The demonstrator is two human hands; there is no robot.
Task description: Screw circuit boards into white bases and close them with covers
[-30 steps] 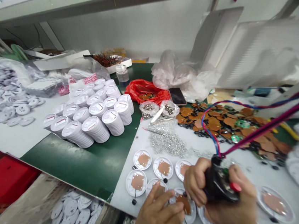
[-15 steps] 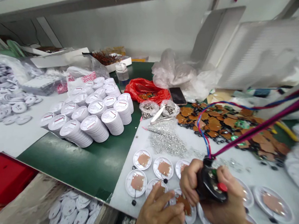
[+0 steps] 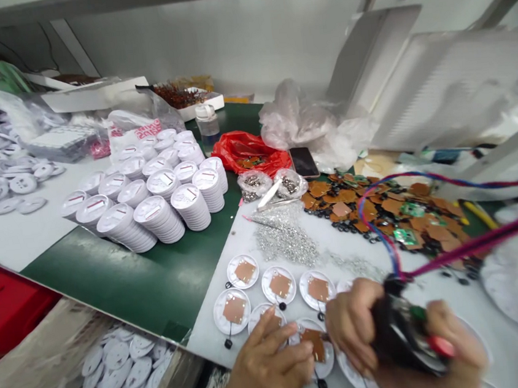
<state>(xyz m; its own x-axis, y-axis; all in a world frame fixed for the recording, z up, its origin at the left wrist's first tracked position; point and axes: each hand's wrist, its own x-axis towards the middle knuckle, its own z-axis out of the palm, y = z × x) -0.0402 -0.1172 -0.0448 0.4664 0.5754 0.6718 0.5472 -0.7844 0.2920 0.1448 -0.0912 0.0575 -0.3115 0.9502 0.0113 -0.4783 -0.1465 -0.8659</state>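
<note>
Fingers (image 3: 284,345) on white disc (image 3: 327,366) (copper pad (image 3: 315,343)); right hand (image 3: 354,332) grips black corded tool (image 3: 398,333).

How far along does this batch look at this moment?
Looks done: stacks of white discs on the green mat. In hand: the left hand is on a white disc bearing a brown square, while the right hand grips a black wired tool. Left: a pile of brown boards.

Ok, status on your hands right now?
Left hand on white disc with brown pad. Right hand gripping black corded tool. Wires trail up rightward.
</note>
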